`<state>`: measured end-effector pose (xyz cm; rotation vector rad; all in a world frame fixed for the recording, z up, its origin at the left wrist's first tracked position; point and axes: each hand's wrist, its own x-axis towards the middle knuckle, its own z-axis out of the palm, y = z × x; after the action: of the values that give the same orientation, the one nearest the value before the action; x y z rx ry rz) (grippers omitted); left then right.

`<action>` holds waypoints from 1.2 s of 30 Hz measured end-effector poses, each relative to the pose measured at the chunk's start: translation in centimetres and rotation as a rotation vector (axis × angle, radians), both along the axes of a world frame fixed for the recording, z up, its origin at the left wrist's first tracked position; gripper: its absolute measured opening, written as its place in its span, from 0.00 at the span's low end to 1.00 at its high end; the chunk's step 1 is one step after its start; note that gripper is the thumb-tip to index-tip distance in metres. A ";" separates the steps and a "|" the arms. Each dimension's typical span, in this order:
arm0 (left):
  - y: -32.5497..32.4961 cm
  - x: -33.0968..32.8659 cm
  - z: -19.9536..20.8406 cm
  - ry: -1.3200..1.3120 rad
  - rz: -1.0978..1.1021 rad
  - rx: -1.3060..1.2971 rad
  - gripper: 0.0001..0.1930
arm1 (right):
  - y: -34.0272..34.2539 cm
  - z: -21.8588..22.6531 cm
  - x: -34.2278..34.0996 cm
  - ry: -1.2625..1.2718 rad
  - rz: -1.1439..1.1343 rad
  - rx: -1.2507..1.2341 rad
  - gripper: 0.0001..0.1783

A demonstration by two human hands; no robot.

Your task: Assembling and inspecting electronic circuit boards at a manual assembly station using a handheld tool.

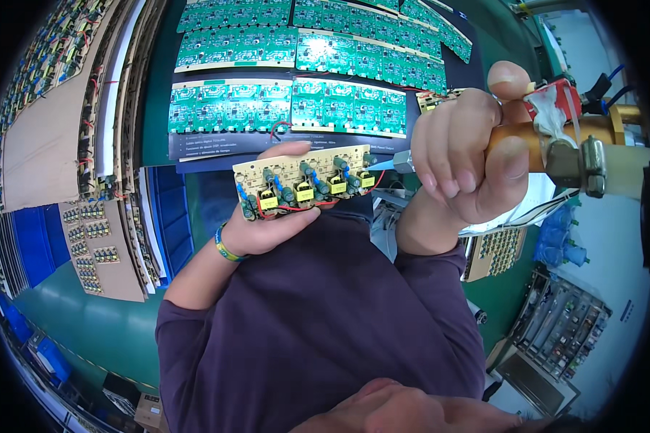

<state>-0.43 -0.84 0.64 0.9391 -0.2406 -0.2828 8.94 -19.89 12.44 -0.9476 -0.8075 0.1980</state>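
My left hand holds a long beige circuit board panel from below, with the thumb along its lower edge and fingers behind it. Yellow transformers, blue and dark green parts and red wires stand on its upper face. My right hand is wrapped around a glue dispensing gun with an orange-brown barrel, a red block on top and a metal hose clamp. Its thin, pale blue nozzle tip points left at the panel's right end; whether it touches a part, I cannot tell.
Rows of green circuit board panels lie on a dark printed sheet beyond my hands. Cardboard layers with boards are stacked at left, beside blue bins. Another cardboard sheet with boards sits at right, near clear bluish bottles.
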 end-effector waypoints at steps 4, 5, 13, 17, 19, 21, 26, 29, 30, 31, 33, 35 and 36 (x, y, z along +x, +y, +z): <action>0.1 -0.1 0.0 0.014 -0.010 0.023 0.36 | 0.5 0.4 -0.8 0.099 -0.217 0.001 0.33; 0.1 -0.1 -0.1 0.013 -0.010 0.023 0.36 | 0.5 0.4 -0.8 0.096 -0.212 0.007 0.33; 0.1 -0.2 -0.3 0.021 -0.018 -0.021 0.36 | -0.4 -0.2 0.2 -0.002 -0.003 -0.006 0.34; -0.3 -0.3 -0.5 0.030 0.013 0.013 0.35 | 0.4 -0.1 -0.4 0.032 0.026 0.033 0.37; -0.4 -0.3 -0.5 0.044 -0.056 -0.004 0.35 | 0.9 0.0 -0.8 0.031 0.015 0.031 0.36; -0.4 -0.3 -0.4 0.072 -0.073 -0.011 0.35 | 1.3 0.0 -1.0 0.030 0.003 0.028 0.36; -0.4 -0.2 -0.3 0.004 -0.073 -0.001 0.36 | 1.5 -0.1 -1.2 0.019 -0.017 -0.043 0.29; -0.5 -0.3 -0.2 0.043 -0.069 -0.015 0.36 | 1.7 -0.6 -1.2 0.022 0.007 -0.007 0.28; -0.5 -0.3 -0.2 0.043 -0.069 -0.016 0.36 | 1.6 -0.5 -1.2 0.022 0.006 -0.007 0.28; -0.5 -0.3 -0.3 0.031 -0.071 -0.016 0.36 | 1.5 -0.4 -1.2 0.021 -0.002 -0.013 0.29; -0.5 -0.3 -0.2 0.020 -0.075 -0.016 0.36 | 1.4 -0.3 -1.1 0.021 -0.011 -0.018 0.29; -0.5 -0.2 -0.1 0.049 -0.073 -0.019 0.36 | 1.3 -0.4 -1.0 -0.001 -0.003 -0.008 0.29; -0.5 -0.2 -0.1 0.050 -0.074 -0.019 0.36 | 1.3 -0.4 -1.0 -0.001 -0.004 -0.009 0.29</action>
<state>-0.64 -1.30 0.57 0.9042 -0.2323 -0.3708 7.95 -18.60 12.03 -0.9573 -0.8059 0.1976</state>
